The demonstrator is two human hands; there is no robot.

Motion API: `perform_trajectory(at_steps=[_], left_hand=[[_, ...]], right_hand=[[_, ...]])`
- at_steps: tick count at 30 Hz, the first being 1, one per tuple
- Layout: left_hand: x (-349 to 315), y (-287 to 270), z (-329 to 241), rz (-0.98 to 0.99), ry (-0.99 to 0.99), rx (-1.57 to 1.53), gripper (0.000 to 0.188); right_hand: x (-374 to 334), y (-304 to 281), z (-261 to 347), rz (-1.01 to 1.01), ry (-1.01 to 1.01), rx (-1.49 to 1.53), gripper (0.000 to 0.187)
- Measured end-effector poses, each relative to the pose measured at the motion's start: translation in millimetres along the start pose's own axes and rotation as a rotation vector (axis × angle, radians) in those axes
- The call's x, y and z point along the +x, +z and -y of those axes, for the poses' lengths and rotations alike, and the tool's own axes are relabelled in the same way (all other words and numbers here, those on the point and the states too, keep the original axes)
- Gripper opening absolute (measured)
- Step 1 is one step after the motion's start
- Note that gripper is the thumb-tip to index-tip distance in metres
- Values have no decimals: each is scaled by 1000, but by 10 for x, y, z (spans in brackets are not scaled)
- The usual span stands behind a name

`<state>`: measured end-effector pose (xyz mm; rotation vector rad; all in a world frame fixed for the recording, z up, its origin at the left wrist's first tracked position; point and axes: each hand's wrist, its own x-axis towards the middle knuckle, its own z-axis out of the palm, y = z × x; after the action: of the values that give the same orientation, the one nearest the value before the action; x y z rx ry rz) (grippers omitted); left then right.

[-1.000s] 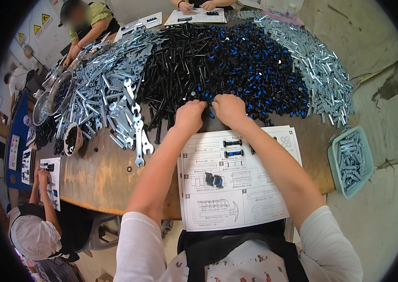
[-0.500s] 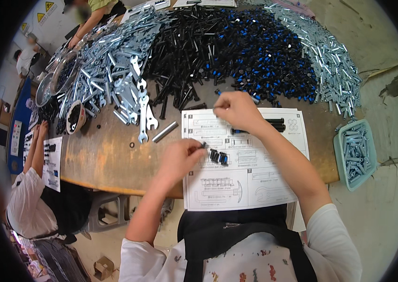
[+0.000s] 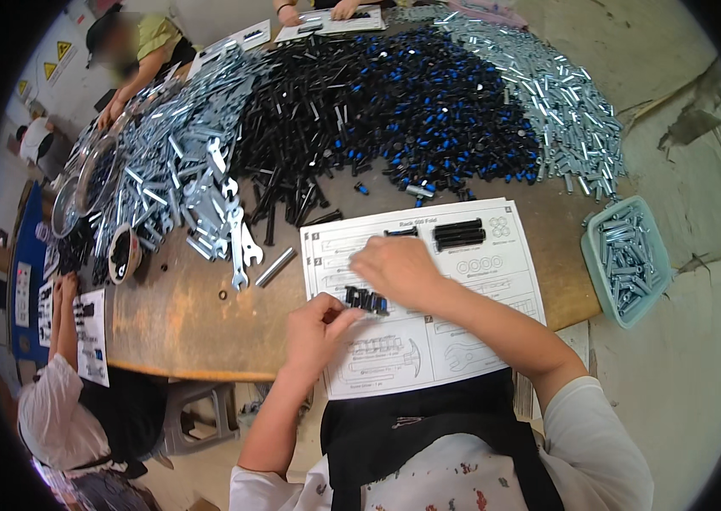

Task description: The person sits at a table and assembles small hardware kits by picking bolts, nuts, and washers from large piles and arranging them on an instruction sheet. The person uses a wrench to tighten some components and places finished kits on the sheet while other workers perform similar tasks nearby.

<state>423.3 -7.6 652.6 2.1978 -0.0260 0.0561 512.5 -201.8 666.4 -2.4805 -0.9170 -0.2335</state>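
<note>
A printed parts sheet [image 3: 480,328] lies in front of me on the table. My left hand [image 3: 318,330] is closed, thumb and forefinger together, beside a row of short black bolts [image 3: 366,300] with blue patches. What its fingertips hold, if anything, is hidden. My right hand [image 3: 401,268] hovers over the upper middle of the sheet, fingers bent down and pointing left; their tips hide whatever they may grip. Long black bolts [image 3: 458,234] lie side by side near the sheet's top, with another dark bolt [image 3: 400,231] partly behind my right hand.
Heaps of long black bolts [image 3: 292,128], blue-patched bolts [image 3: 454,111] and silver sleeves [image 3: 560,94] cover the far side. Flat wrenches [image 3: 237,247], a metal tube [image 3: 275,266] and a small ring [image 3: 223,295] lie left. A pale green basket [image 3: 633,315] holds sleeves. Co-workers sit left and far.
My right hand has come back from the edge of the bolt heap to over the sheet. My left hand has lowered slightly beside the short bolts. The whole view has shifted.
</note>
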Motion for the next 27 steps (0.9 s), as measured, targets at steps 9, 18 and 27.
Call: perform_trajectory(at_steps=[9,18,27], left_hand=[[1789,303,-58,-72,561,502,29],[1620,78,-133,42,420,389,14],[11,-102,66,20,-100,-63,22]], right_hand=[[282,-424,-1268,-73,487,-117,18],[341,-301,-1376,-56,424,-178,18],[238,-205,-43,-46,325,569,10]])
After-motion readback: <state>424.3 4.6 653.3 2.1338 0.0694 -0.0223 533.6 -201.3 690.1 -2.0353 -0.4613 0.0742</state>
